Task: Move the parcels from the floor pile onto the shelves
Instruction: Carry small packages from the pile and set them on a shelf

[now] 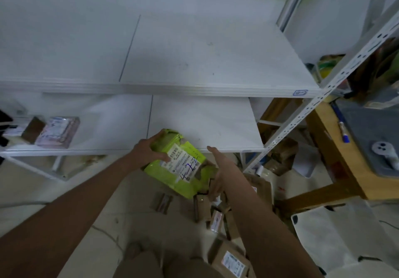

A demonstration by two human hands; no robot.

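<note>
Your left hand (149, 149) and right hand (218, 169) both grip the crumpled lime-green plastic parcel with a white shipping label (179, 165), holding it just above the near edge of the lower white metal shelf (205, 122), over the floor pile of brown cardboard parcels (216, 213).

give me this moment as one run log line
stage: carrying parcel to shelf | left hand: gripping green parcel | right hand: supporting its right side | lower shelf: bare ahead, two parcels at left
</note>
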